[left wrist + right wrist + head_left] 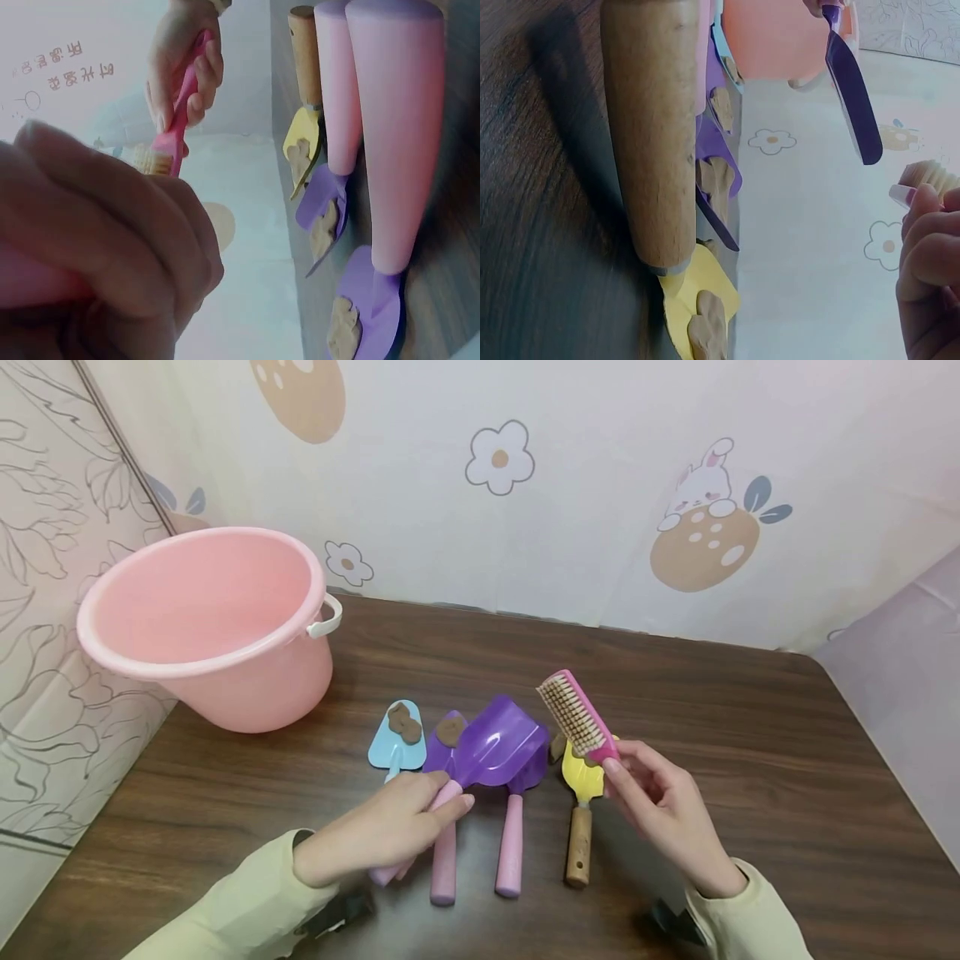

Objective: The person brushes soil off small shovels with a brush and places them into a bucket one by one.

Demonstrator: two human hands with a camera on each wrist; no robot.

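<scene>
left hand (393,822): fingers curled around the pink handle of the purple scoop (498,743). the scoop is raised; in the head view its blade overlaps the two purple trowels behind it.

right hand (667,793): thumb and fingers pinch the handle of the pink brush (583,718). the brush is held up and tilted, with its pale bristles turned toward the scoop. the right wrist view shows a gap between brush and scoop.

tools on the dark wood-grain tabletop (787,777), left to right:
- light-blue trowel (381,753): brown lumps on the blade; handle mostly hidden by the left hand.
- first purple trowel (444,872): pink handle, one brown lump on the blade.
- second purple trowel (510,852): pink handle; its brown lump (716,180) shows in the right wrist view.
- yellow trowel (581,783): wooden handle, brown lump on the blade; located just beside the right hand, with the brush head above its blade in the head view.

the handles of the purple and yellow trowels point toward the person.

the pink bucket (262,693) stands upright at the left rear, beside the patterned wall covering (585,485). its white handle (326,620) hangs at the rim.
</scene>
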